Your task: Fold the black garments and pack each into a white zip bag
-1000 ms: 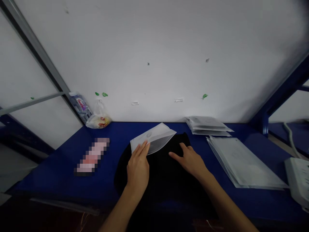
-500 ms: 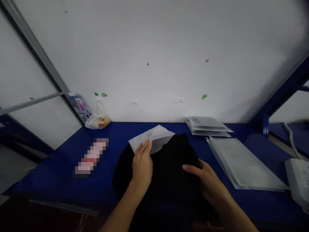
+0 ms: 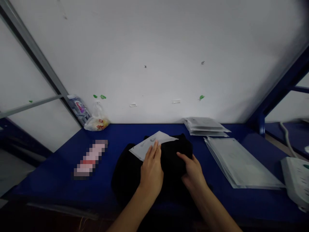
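Note:
A frosted white plastic bag [image 3: 145,148] with small dark print leans against a bundle of black cloth [image 3: 173,158] in the middle of the table. My left hand [image 3: 152,169] is at the bag's near edge, its fingers long and close together over the plastic; the thumb is hidden. The black cloth's right end is gripped by my right hand [image 3: 193,170], thumb on top and the other fingers underneath. Part of this end lies against the bag's mouth, though how far inside it reaches cannot be seen. More black cloth [image 3: 123,174] spreads to the left.
Two piles of frosted bags, one at the back [image 3: 205,125] and one at the right [image 3: 241,164], lie on the blue table [image 3: 58,180]. A power strip [image 3: 295,180] sits far right. A bottle [image 3: 79,109], a tied food bag [image 3: 98,122] and a pixelated pink object [image 3: 90,159] are left.
My right hand has moved left with the black cloth, bunching it towards the bag. My left hand has shifted slightly right, and the bag's gaping mouth is now largely covered.

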Action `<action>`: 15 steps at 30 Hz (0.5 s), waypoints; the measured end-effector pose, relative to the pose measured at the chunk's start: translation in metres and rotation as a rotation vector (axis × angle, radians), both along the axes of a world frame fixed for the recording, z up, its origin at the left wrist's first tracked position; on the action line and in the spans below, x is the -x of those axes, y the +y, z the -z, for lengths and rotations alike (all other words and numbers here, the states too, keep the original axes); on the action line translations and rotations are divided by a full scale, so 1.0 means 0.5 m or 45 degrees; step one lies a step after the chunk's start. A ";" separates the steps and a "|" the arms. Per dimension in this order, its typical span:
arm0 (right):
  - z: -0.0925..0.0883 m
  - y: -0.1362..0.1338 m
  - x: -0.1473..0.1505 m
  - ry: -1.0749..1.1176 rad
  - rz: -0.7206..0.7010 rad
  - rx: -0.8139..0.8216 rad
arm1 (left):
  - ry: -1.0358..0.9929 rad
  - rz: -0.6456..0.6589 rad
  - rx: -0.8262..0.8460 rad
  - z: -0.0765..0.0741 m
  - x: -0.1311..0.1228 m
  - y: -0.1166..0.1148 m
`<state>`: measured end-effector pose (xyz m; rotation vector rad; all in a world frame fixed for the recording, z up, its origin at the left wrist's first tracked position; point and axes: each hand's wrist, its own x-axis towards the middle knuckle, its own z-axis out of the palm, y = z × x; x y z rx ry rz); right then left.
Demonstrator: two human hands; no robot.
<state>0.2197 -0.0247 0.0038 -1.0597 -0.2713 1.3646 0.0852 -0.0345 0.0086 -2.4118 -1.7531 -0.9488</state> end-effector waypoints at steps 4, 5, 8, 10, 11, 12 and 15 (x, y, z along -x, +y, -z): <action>0.008 -0.005 0.008 -0.146 -0.061 -0.121 | 0.024 -0.031 0.016 -0.015 -0.004 -0.004; 0.007 -0.004 0.008 -0.149 -0.059 -0.124 | 0.039 -0.028 0.033 -0.017 -0.006 -0.006; 0.001 0.001 0.013 0.039 -0.075 -0.054 | 0.092 -0.005 0.100 -0.015 -0.017 -0.015; -0.003 0.004 0.022 0.222 -0.070 -0.026 | 0.117 0.007 0.125 -0.009 -0.027 -0.020; -0.003 0.005 0.027 0.279 -0.046 -0.030 | 0.128 0.011 0.127 -0.006 -0.031 -0.023; 0.000 0.005 0.033 0.298 -0.028 -0.045 | 0.139 0.019 0.125 -0.003 -0.035 -0.024; 0.019 0.004 0.048 0.219 -0.041 -0.077 | 0.172 0.067 0.088 0.004 -0.040 -0.029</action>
